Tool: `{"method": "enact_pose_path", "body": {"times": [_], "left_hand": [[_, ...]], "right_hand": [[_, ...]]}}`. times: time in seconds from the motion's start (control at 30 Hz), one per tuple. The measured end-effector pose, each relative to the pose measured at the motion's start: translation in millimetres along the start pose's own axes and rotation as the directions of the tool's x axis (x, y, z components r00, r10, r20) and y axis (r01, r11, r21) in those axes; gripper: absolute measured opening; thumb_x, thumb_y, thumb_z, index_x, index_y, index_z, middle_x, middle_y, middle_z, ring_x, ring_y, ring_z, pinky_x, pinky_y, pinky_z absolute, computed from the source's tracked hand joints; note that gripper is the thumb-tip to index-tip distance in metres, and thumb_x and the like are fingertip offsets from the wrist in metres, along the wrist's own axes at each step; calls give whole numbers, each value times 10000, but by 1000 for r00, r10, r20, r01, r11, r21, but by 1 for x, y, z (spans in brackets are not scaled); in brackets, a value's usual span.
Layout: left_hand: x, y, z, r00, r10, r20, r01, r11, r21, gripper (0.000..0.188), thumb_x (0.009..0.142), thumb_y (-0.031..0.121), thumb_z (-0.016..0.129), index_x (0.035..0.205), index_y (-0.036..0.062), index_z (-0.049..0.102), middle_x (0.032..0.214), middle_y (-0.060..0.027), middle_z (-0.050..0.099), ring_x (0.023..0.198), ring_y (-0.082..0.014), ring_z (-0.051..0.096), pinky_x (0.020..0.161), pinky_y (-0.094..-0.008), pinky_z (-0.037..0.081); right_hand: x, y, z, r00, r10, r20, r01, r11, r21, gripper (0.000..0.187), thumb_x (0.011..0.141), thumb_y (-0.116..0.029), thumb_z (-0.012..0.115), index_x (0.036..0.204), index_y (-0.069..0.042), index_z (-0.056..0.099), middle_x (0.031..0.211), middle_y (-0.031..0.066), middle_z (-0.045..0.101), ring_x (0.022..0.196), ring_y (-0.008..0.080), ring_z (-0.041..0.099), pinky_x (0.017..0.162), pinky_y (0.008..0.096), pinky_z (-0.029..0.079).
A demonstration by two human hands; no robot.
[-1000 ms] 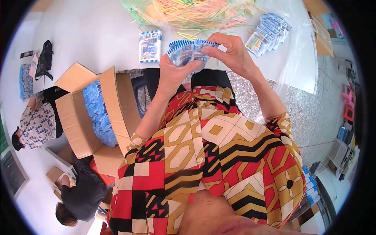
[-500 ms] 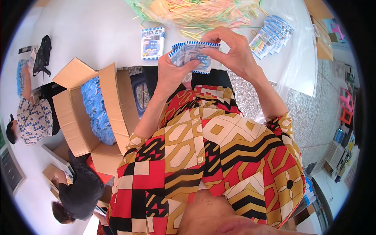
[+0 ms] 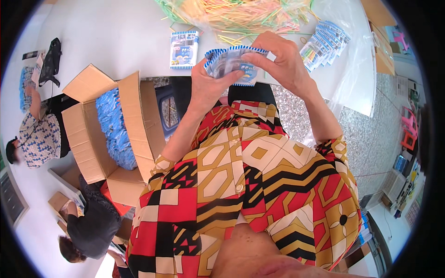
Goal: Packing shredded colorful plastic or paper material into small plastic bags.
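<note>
Over the table's near edge, my left hand [image 3: 209,85] grips a fanned bunch of small blue-and-white packets [image 3: 232,65], thumb across their front. My right hand [image 3: 283,60] pinches the upper right corner of the bunch between thumb and fingers. A flat stack of like packets [image 3: 184,50] lies on the table just beyond my left hand. To the right of my right hand, a fanned row of packets [image 3: 326,45] rests on the table. Past my hands, a clear plastic bag [image 3: 241,16] spills thin pink, yellow and green sticks.
An open cardboard box [image 3: 88,143] full of blue packets [image 3: 116,129] stands at my left, by a dark blue stool [image 3: 167,111]. A black bag [image 3: 51,62] lies on the white table [image 3: 111,37]. Two people [image 3: 39,139] work on the left. Clear plastic sheeting [image 3: 352,78] covers the table's right end.
My view has shifted slightly, so the table things sit a little to the right. Both hands keep hold of the packets, whose fan has tilted slightly.
</note>
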State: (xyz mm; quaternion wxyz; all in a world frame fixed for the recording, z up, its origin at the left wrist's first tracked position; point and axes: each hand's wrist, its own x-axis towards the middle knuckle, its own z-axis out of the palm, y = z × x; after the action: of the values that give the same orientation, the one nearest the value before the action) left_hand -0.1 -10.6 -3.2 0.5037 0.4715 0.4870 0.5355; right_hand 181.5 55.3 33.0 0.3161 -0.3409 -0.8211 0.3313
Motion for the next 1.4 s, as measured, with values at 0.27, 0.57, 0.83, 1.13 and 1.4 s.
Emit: {"method": "enact_pose_path", "body": {"times": [0.27, 0.57, 0.83, 1.13, 1.4], "left_hand": [[-5, 6, 2, 991, -115, 64, 128, 959, -251, 298, 721, 113, 753, 969, 10, 623, 769, -25, 639, 540, -41, 540, 332, -173, 391], [-3, 3, -2, 985, -120, 123, 126, 991, -35, 220, 756, 121, 719, 921, 12, 621, 686, 4, 589, 467, -40, 496, 340, -182, 385], [-10, 7, -2, 992, -103, 78, 114, 982, -149, 223, 782, 126, 700, 955, -1, 638, 715, -11, 616, 544, -46, 546, 371, -179, 433], [-9, 2, -3, 997, -56, -49, 45, 978, -201, 115, 783, 53, 693, 870, -5, 645, 720, -12, 624, 574, -36, 537, 450, -187, 427], [-4, 1, -7, 999, -1, -53, -4, 995, -96, 145, 733, -4, 722, 732, 25, 580, 673, 21, 583, 617, -28, 508, 545, -196, 433]], "right_hand": [[5, -1, 1, 996, -83, -24, 83, 996, 25, 151, 758, -38, 667, 901, -24, 618, 819, 67, 575, 785, 202, 545, 689, 305, 437], [9, -9, 0, 982, -189, 18, 190, 981, -39, 172, 740, 11, 654, 902, -39, 628, 836, 62, 594, 823, 225, 566, 707, 319, 456], [12, -17, -9, 996, -74, 56, 66, 990, 126, 273, 745, -40, 688, 1003, -52, 600, 891, 56, 615, 835, 174, 588, 734, 289, 469], [10, -29, -14, 973, -206, -105, 205, 979, -22, 347, 697, -83, 750, 995, -42, 577, 1009, 59, 596, 859, 170, 571, 743, 268, 465], [8, -31, -13, 951, -284, -120, 271, 955, -118, 349, 671, -56, 758, 974, -45, 585, 1029, 83, 590, 911, 203, 582, 773, 284, 468]]}}
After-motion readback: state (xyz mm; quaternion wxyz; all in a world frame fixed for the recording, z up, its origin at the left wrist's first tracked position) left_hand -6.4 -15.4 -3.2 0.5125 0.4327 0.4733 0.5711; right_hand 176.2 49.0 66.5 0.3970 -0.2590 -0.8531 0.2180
